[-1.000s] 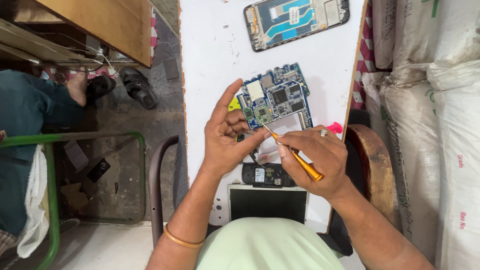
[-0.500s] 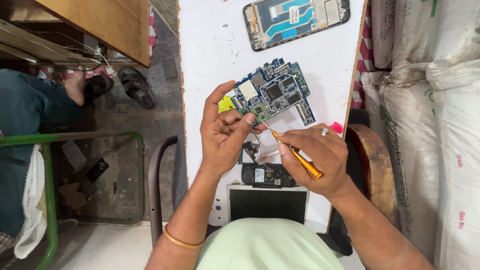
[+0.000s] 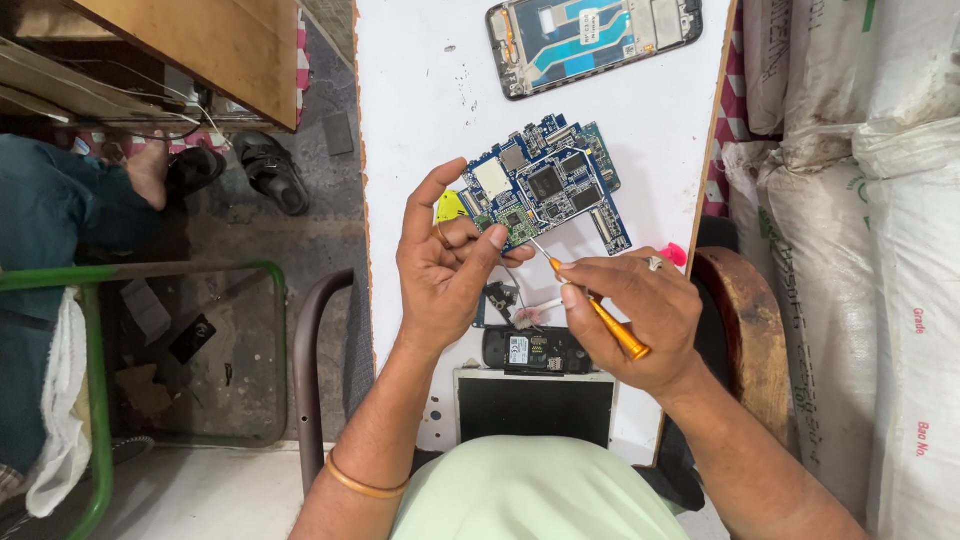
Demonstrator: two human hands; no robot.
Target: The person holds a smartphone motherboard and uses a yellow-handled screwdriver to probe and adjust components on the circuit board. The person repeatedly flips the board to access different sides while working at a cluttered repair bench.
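Circuit board (image 3: 545, 190) — blue, raised above the white desk (image 3: 420, 120) — sits pinched in your left hand (image 3: 445, 265) fingers, steadied so the orange screwdriver (image 3: 595, 310) gripped in your right hand (image 3: 640, 320) reaches its lower edge.

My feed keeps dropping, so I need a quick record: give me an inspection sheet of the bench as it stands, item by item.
Surface: white table, speckled with small dark marks.
Job's things: blue circuit board, pinched at its lower left edge by the left hand; orange-handled screwdriver in the right hand, tip at the board's lower edge.
Clutter: opened phone frame at the far end; small black phone; dark-screened tablet at the near edge; small parts between the hands.
Fingers: both hands closed on their items.
Cables: thin wires by the wooden piece, upper left.
Surroundings: white sacks on the right; sandals and a seated person's foot on the left.
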